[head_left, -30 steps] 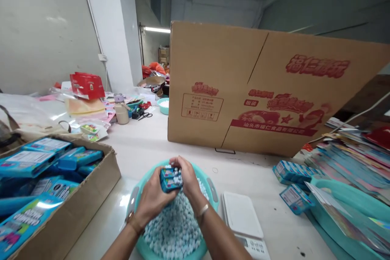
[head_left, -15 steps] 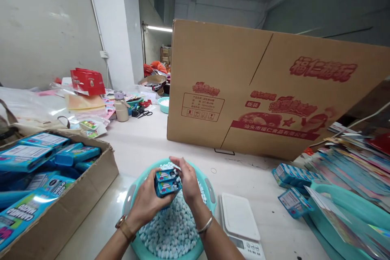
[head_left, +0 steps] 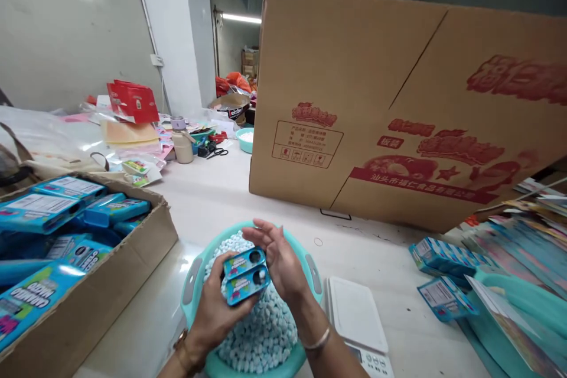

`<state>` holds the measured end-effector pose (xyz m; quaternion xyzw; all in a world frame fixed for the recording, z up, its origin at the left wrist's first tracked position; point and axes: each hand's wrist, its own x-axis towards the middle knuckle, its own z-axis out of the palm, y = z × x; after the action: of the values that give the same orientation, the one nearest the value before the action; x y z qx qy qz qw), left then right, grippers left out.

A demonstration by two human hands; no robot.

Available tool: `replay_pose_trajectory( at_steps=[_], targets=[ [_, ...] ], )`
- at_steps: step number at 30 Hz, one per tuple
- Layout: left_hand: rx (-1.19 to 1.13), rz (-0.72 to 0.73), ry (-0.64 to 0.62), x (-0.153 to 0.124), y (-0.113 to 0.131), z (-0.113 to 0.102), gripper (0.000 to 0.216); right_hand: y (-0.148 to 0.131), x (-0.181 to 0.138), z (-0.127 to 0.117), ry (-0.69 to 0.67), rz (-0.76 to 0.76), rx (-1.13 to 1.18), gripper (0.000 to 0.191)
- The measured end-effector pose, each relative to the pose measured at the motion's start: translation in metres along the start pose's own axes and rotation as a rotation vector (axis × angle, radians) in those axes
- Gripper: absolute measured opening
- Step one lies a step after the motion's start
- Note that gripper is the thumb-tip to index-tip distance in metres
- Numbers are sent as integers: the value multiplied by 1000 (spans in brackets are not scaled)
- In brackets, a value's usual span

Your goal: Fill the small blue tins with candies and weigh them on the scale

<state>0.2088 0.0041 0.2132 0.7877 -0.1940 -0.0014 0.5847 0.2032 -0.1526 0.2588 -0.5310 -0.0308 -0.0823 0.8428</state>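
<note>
Cluttered and pale, the table is carrying a teal basin heaped with small pale-blue candies, and a tall cardboard carton is standing at twelve o'clock behind it.

Over that basin the left hand is curling around two small blue boxes, stacked one on the other, thumb at their near edge and fingers underneath. The right hand is hovering at three o'clock of the boxes, fingers spread and palm turned toward them; whether it is touching their end I cannot tell.

Risks, as I am judging them: the boxes are being pinched by one hand only, so the upper one could be sliding off and dropping into the candies. Round openings are showing on the box faces, so tilting could be letting pieces spill back out, if the boxes are holding any. The basin is sitting near the table's near edge, and a knock from a forearm could be tipping it.

At three o'clock of the basin a white scale is lying; at nine o'clock an open brown box is holding more blue packs.
</note>
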Motion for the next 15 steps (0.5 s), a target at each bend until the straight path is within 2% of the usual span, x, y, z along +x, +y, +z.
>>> replay_pose_trajectory(
  at_steps=[2, 6, 10, 15],
  targets=[
    [-18, 32, -13, -7, -2, -7, 73, 1, -5, -12, 11, -22, 81, 59],
    [-122, 88, -58, -18, -4, -16, 76, 17, -29, -17, 71, -55, -12, 61],
    [-275, 20, -75, -19, -5, -12, 74, 35, -50, -4, 35, 43, -107, 66],
    [-289, -45, -146, -14, -8, -16, 78, 33, -58, -13, 10, 6, -205, 65]
  ],
)
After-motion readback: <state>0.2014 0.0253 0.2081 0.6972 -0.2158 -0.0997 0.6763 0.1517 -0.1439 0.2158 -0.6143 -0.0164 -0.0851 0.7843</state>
